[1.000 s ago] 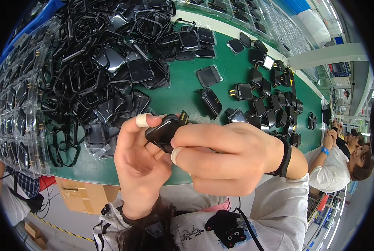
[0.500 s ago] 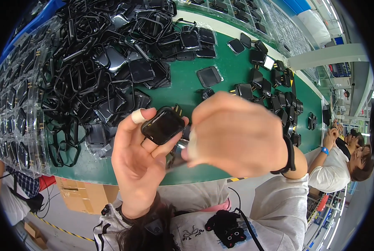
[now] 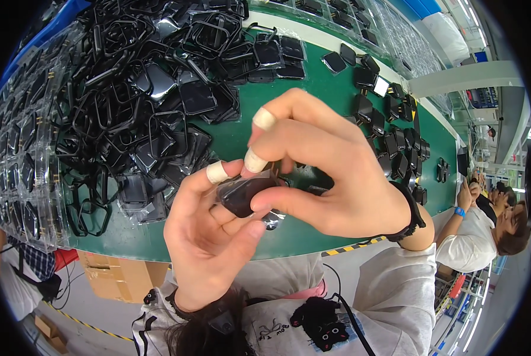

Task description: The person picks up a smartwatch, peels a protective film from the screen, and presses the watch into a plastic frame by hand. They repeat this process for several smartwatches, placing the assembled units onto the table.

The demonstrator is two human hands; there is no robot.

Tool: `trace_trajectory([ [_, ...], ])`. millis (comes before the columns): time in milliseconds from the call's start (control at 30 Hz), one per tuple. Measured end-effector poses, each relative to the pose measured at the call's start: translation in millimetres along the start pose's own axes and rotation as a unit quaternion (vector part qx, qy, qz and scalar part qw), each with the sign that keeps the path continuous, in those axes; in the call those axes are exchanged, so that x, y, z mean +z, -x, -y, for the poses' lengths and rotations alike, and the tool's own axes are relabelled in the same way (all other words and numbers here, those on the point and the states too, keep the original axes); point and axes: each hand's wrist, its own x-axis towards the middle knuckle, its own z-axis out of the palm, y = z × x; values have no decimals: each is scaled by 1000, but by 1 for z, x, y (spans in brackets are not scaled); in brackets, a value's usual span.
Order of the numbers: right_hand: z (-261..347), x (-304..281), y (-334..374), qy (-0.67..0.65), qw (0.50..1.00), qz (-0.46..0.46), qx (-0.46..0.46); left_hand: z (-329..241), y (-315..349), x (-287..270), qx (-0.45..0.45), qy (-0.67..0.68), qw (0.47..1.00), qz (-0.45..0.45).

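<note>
In the cupped fingers of my left hand (image 3: 203, 237) lies a glossy black rounded-square unit (image 3: 240, 196), like a small watch body. Finger covers, pale in colour, wrap fingertips on both hands. My right hand (image 3: 336, 172) is over the unit from the right, its thumb on the dark face and its covered fingers at the far edge. Clear film shows around the unit, though I cannot tell whether it is attached. My fingers hide part of the unit. Crinkled clear film (image 3: 274, 221) shows just below the right thumb.
A large heap of black frames (image 3: 111, 107) and dark panels spreads over the green table (image 3: 271, 113) at the left. Several black units (image 3: 390, 142) stand in rows at the right. Clear trays (image 3: 28, 154) line the left edge. A co-worker (image 3: 473, 231) sits at the far right.
My right hand, blurred and beside the unit before, has moved left onto it with its fingers bent. Film now shows over the unit, and its gold prongs are out of sight.
</note>
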Motion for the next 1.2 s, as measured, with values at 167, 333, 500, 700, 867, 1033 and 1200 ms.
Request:
trace_trajectory([
  [167, 6, 3, 2, -101, 991, 22, 86, 5, 3, -3, 56, -32, 997, -40],
  [333, 9, 1, 10, -29, 998, 17, 53, 5, 2, 8, 135, -131, 979, -73],
  [500, 10, 6, 13, -46, 999, 0, 21, 6, -1, -2, 214, -168, 962, -42],
  [700, 19, 15, 18, -12, 1000, -20, -4, 8, 3, -2, 248, -157, 954, -55],
  [867, 15, 6, 21, -20, 999, 37, 20, 4, 13, -2, 191, -195, 961, -52],
  [1033, -33, -48, -9, 221, 975, 32, 5, -29, 31, -16, -41, -352, 932, -74],
  [1200, -96, -110, -8, 428, 903, 13, 34, -16, 11, 8, 4, -526, 850, -18],
])
